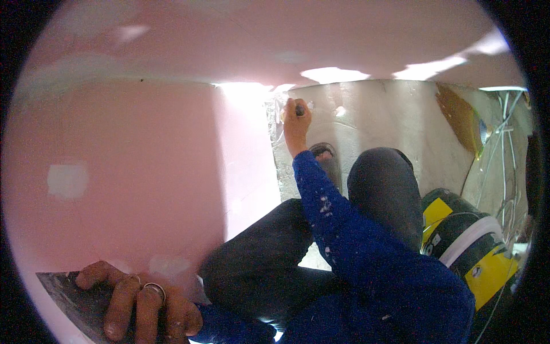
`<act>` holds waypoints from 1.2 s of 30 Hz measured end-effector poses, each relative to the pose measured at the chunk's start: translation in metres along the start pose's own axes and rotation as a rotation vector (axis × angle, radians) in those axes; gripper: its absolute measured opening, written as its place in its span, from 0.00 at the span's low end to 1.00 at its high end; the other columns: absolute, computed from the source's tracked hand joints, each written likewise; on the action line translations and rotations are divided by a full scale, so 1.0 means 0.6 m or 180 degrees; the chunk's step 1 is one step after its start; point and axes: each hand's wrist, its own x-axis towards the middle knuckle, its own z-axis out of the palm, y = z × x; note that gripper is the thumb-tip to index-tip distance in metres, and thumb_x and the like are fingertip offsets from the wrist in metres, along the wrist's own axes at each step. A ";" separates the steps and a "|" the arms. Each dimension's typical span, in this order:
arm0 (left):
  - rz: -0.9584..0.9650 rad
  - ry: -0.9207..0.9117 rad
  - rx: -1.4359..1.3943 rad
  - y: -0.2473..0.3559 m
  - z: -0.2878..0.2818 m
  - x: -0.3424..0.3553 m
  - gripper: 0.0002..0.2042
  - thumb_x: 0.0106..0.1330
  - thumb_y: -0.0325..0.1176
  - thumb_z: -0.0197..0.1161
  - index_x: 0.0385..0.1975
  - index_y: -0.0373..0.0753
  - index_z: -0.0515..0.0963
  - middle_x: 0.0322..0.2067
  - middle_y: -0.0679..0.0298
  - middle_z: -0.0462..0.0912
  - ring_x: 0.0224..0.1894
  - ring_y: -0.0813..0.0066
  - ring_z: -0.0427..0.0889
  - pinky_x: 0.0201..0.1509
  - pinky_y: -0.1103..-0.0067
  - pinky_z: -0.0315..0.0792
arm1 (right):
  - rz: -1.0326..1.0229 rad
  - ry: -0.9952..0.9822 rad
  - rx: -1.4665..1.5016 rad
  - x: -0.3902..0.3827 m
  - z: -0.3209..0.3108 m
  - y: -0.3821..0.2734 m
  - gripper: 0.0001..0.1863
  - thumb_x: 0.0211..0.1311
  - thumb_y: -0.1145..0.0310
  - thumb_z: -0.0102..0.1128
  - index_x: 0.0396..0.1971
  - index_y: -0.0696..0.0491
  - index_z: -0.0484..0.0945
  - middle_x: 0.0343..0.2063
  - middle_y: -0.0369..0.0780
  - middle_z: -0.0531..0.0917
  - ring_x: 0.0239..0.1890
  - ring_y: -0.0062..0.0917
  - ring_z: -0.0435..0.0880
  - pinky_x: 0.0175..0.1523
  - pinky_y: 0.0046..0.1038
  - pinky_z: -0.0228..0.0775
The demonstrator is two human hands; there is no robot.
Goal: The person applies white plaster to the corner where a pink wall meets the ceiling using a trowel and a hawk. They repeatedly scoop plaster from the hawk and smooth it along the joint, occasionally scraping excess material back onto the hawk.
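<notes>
My right hand [297, 123] is closed round a tool with a dark, round handle end [299, 109], reaching low into the corner where the pink wall meets the floor. The working end of this tool is hidden. At the lower left, my left hand [146, 307], with a ring on one finger, lies across a dark grey flat blade [64, 295] with a straight edge. Its fingers are bent over the blade, which is held close to the wall. My blue right sleeve [344, 223] has white spatters on it.
A pink wall [126, 149] with pale filler patches [67, 181] stands at left. Another pinkish wall [258, 40] crosses the top. Right of my knee [384, 183] sits a black and yellow container [484, 278]. Pale cables [505, 149] and a brown piece [458, 120] lie on the dusty floor [395, 114].
</notes>
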 end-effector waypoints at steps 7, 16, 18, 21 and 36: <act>-0.0152 0.0705 0.0330 0.046 0.040 -0.029 0.25 0.74 0.52 0.39 0.66 0.48 0.60 0.45 0.53 0.80 0.35 0.50 0.81 0.32 0.51 0.77 | -0.0380 -0.0676 -0.0308 -0.013 0.007 -0.007 0.15 0.66 0.68 0.57 0.19 0.55 0.67 0.16 0.32 0.65 0.21 0.16 0.61 0.26 0.27 0.56; -0.1650 -0.0029 -0.0251 0.075 -0.001 -0.023 0.31 0.71 0.60 0.29 0.58 0.47 0.72 0.49 0.51 0.78 0.42 0.42 0.81 0.57 0.41 0.59 | -0.0388 -0.0970 -0.0734 -0.004 -0.003 -0.010 0.15 0.67 0.66 0.57 0.21 0.56 0.70 0.16 0.33 0.67 0.22 0.16 0.63 0.27 0.26 0.59; -0.1626 -0.0044 -0.0239 0.076 -0.006 -0.022 0.33 0.70 0.61 0.28 0.56 0.47 0.74 0.50 0.51 0.77 0.44 0.41 0.80 0.59 0.41 0.57 | -0.0355 -0.0557 -0.0132 0.002 -0.002 -0.013 0.15 0.67 0.65 0.57 0.21 0.55 0.70 0.16 0.31 0.68 0.21 0.14 0.64 0.26 0.24 0.58; -0.1371 -0.0206 -0.0244 0.065 -0.013 -0.029 0.33 0.70 0.61 0.28 0.57 0.47 0.73 0.51 0.52 0.77 0.45 0.41 0.80 0.59 0.41 0.58 | -0.0027 -0.0433 0.0204 0.010 -0.004 -0.018 0.15 0.67 0.64 0.58 0.21 0.54 0.71 0.16 0.29 0.69 0.21 0.12 0.65 0.24 0.21 0.57; -0.1183 -0.0056 -0.0258 0.056 -0.002 -0.038 0.33 0.71 0.60 0.27 0.57 0.45 0.73 0.49 0.50 0.78 0.46 0.41 0.79 0.61 0.42 0.58 | 0.0155 -0.1885 -0.1316 0.023 -0.045 -0.017 0.13 0.59 0.64 0.66 0.36 0.58 0.81 0.28 0.34 0.83 0.31 0.17 0.78 0.39 0.23 0.71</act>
